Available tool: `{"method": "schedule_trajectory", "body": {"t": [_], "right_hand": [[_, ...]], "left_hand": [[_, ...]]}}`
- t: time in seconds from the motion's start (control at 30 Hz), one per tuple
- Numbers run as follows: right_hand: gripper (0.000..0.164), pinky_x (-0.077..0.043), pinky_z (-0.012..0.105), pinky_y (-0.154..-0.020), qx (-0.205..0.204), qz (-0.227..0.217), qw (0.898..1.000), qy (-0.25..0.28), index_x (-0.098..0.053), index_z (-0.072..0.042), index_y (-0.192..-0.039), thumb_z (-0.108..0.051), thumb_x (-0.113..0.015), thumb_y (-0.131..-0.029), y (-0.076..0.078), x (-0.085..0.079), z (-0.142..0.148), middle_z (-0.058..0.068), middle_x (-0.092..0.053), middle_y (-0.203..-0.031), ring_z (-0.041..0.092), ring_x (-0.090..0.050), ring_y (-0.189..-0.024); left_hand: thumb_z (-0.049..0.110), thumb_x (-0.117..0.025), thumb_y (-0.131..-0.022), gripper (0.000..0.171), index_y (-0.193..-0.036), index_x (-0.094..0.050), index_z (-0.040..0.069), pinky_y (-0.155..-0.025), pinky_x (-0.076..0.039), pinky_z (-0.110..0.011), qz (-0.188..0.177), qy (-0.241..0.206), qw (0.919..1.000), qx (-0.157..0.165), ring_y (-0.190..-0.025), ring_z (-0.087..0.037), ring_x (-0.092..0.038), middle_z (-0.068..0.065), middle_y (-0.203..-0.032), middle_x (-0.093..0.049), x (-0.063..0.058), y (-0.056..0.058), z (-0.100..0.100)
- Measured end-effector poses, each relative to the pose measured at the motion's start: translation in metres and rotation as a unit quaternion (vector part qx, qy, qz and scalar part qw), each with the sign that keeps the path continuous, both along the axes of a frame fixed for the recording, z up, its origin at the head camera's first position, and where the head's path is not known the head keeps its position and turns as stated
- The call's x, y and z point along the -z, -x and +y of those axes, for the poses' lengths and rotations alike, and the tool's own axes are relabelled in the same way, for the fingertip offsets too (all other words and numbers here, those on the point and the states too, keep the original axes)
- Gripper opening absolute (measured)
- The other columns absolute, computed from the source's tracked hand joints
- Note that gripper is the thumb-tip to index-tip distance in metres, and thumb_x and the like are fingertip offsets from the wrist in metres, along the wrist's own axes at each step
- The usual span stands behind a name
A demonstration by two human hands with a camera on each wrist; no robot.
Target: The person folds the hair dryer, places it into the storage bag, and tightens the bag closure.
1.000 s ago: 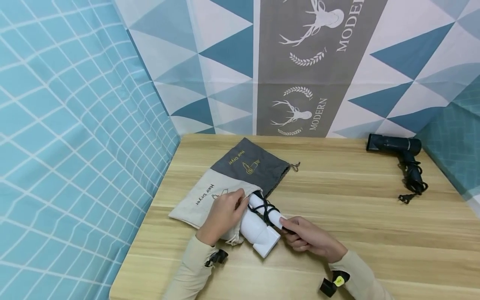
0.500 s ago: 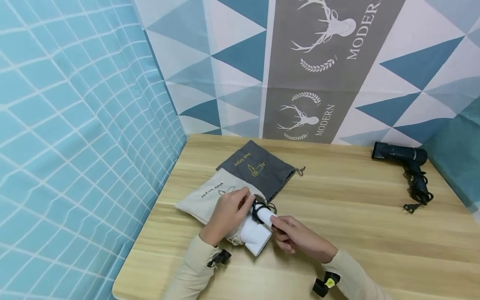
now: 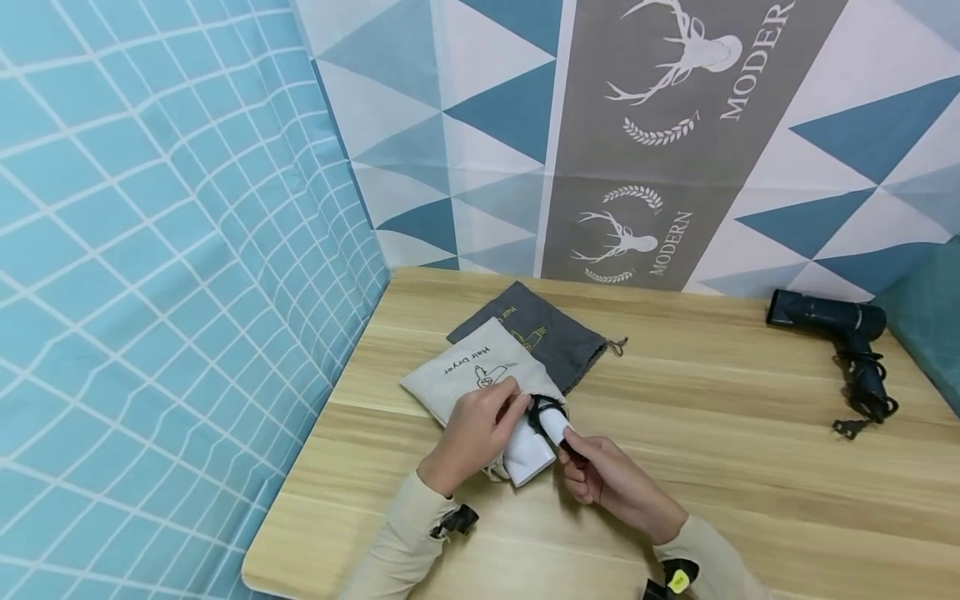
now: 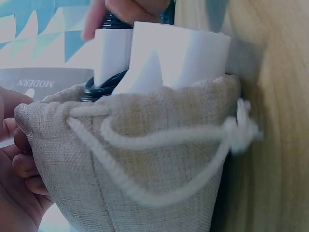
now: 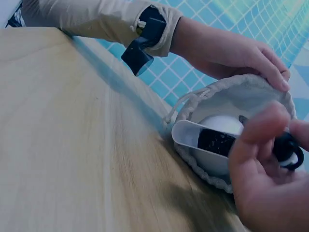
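A white hair dryer [image 3: 529, 460] lies mostly inside a beige drawstring bag [image 3: 459, 367], with its nozzle and handle end sticking out of the mouth. Black cord is wound around the handle. My left hand [image 3: 474, 432] pinches the bag's rim; in the left wrist view its curled fingers grip the cloth [image 4: 96, 159] at the edge. My right hand [image 3: 617, 485] holds the end of the dryer's handle [image 3: 553, 425]. The right wrist view shows the round bag mouth held open around the nozzle [image 5: 186, 133]. The dryer's body is hidden in the bag.
A dark grey bag [image 3: 577, 350] printed with a dryer lies flat behind the beige one, partly beneath it. At the far right of the wooden table [image 3: 720, 392] rests a black hair dryer [image 3: 825, 317] with its cord wrapped. Patterned cloth [image 3: 495, 167] hangs behind.
The white hair dryer has slid deeper into the beige bag, less of it showing. My right hand followed it toward the bag. The head view has shifted a little.
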State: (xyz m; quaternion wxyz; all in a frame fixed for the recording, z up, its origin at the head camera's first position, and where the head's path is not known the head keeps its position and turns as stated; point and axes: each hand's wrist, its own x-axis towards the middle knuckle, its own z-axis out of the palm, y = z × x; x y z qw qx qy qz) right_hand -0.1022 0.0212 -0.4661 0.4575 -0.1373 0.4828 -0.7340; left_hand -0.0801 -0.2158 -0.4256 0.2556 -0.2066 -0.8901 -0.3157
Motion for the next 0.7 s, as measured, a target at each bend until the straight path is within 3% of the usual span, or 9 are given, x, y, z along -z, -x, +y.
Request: {"method": "schedule_trajectory", "body": {"t": [0.1, 0.33, 0.53, 0.7], "right_hand": [[0.037, -0.040, 0.021, -0.054, -0.020, 0.014, 0.999, 0.026, -0.054, -0.007, -0.094, -0.033, -0.033, -0.111, -0.001, -0.002, 0.001, -0.004, -0.047, -0.069, 0.007, -0.045, -0.057], [0.037, -0.037, 0.022, -0.053, -0.028, 0.065, 0.997, 0.022, -0.052, -0.008, -0.093, -0.034, -0.032, -0.111, -0.002, -0.013, -0.006, -0.005, -0.039, -0.065, 0.007, -0.040, -0.054], [0.038, -0.034, 0.022, -0.051, -0.032, 0.070, 0.997, -0.004, -0.050, -0.010, -0.089, -0.036, -0.034, -0.110, 0.002, -0.020, -0.011, -0.005, -0.032, -0.060, 0.007, -0.037, -0.050], [0.039, -0.032, 0.021, -0.049, -0.005, 0.057, 0.998, 0.008, -0.047, -0.010, -0.089, -0.041, -0.034, -0.109, 0.005, -0.024, -0.017, -0.007, -0.031, -0.060, 0.005, -0.036, -0.050]], "left_hand": [[0.028, -0.051, -0.105, 0.027, -0.080, -0.046, 0.020, -0.050, -0.031, -0.017, -0.007, 0.005, 1.0000, -0.001, -0.054, -0.003, -0.037, 0.009, -0.062, -0.038, 0.002, 0.001, 0.003], [0.028, -0.051, -0.105, 0.027, -0.079, -0.046, 0.020, -0.048, -0.030, -0.017, -0.021, 0.004, 0.9997, 0.009, -0.052, -0.002, -0.036, 0.011, -0.060, -0.036, 0.006, -0.002, 0.008], [0.025, -0.054, -0.104, 0.028, -0.077, -0.047, 0.020, -0.047, -0.028, -0.015, -0.009, -0.004, 0.9997, 0.022, -0.050, 0.000, -0.034, 0.012, -0.058, -0.035, 0.001, -0.005, 0.008], [0.022, -0.056, -0.102, 0.029, -0.075, -0.047, 0.019, -0.047, -0.025, -0.013, -0.001, -0.011, 0.9989, 0.045, -0.049, 0.003, -0.032, 0.012, -0.057, -0.034, -0.003, -0.008, 0.010]]}}
